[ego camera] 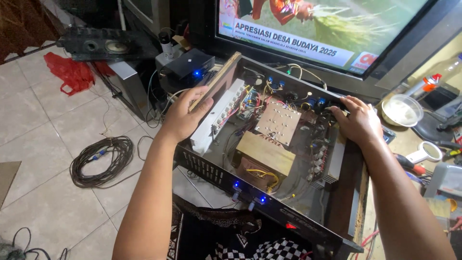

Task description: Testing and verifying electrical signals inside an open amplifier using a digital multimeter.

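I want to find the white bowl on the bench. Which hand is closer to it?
The right hand. It rests on the open amplifier's far right corner, just left of the white bowl. The left hand grips the amplifier's wooden left side, much farther away.

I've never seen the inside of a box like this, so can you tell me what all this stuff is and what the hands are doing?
The picture comes from a camera worn on a person's head, looking down at their own two hands. In front of them is an open metal box of electronics with its lid off, so you see coloured wires, a big square block and small blue lights. The left hand has its grip on the box's wooden left side. The right hand rests flat on the right side. Behind stands a switched-on television. A coiled black cable and a red plastic bag lie on the tiled floor.
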